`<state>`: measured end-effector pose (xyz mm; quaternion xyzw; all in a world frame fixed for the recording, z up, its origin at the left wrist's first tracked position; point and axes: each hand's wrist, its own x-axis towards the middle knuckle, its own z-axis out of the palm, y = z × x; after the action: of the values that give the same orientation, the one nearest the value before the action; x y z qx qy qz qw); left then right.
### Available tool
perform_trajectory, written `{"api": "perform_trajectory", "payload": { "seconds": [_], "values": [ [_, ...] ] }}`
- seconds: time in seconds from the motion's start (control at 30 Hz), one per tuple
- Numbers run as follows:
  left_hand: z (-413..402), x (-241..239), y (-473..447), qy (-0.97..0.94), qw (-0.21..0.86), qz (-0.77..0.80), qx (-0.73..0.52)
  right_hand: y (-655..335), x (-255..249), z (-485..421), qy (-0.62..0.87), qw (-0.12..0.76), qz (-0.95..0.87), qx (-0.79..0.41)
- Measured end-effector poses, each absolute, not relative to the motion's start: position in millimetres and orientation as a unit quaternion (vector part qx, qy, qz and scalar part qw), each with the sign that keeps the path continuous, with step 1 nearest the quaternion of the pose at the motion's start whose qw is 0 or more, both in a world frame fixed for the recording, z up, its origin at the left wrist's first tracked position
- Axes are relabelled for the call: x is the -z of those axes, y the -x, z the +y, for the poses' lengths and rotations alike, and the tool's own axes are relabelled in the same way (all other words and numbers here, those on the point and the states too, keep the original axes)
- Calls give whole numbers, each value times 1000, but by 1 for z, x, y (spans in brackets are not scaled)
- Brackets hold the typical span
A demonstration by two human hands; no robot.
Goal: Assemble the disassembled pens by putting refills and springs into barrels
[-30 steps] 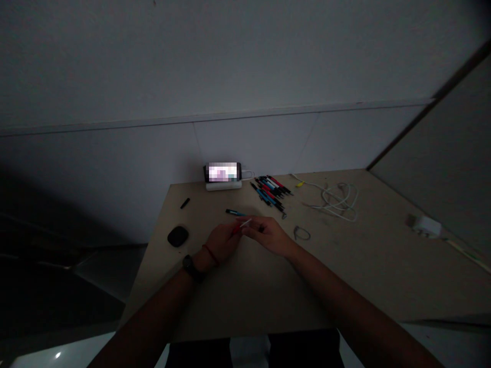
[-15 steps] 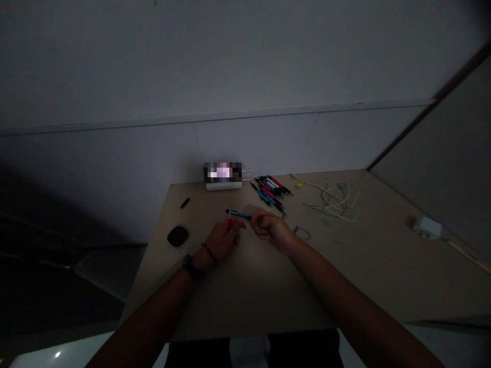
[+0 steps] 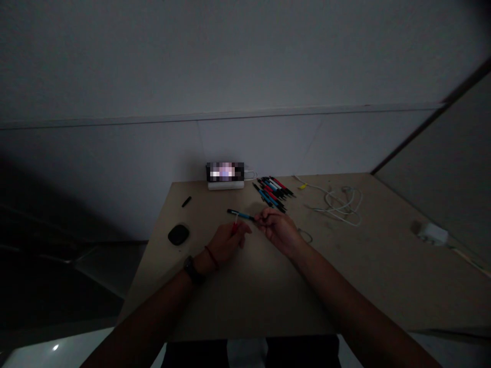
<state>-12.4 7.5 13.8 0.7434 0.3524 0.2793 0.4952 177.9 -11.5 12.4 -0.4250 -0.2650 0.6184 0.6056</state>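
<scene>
My left hand (image 3: 229, 238) is closed around a red pen barrel (image 3: 235, 227), with a thin pale piece sticking up out of its far end. Right of it, the fingers of my right hand (image 3: 278, 229) are pinched together; a small dark thing seems to be between them, too dim to name. A blue pen (image 3: 242, 214) with a black end lies on the table just beyond both hands. Its right end meets my right fingertips, and whether they grip it I cannot tell.
Several red, blue, black and white pens (image 3: 271, 192) lie in a pile behind my right hand. A lit phone-like screen (image 3: 225, 174) stands against the wall. A black rounded case (image 3: 178, 235) and small black stick (image 3: 186, 201) lie left; a white cable (image 3: 337, 207) and plug (image 3: 433, 233) lie right.
My right hand has turned a little, and its fingers now reach more to the left. The red barrel in my left hand has tilted and come nearer the blue pen. The view has shifted slightly.
</scene>
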Motion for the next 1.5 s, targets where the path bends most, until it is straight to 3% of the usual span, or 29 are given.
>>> {"api": "perform_trajectory", "payload": {
  "seconds": [0.53,0.9,1.17,1.5],
  "values": [
    [6,-12,13,-744,490,358,-279,-178,-5,-14,423,594,-288,-621],
    [6,-13,12,-790,426,360,-256,-173,-19,-19,446,590,-312,-597],
    [4,-17,12,-829,377,358,-208,-173,-22,-22,417,632,-324,-567],
    [3,-14,13,-834,380,348,-200,-171,-23,-26,388,618,-346,-590]
  ]
}}
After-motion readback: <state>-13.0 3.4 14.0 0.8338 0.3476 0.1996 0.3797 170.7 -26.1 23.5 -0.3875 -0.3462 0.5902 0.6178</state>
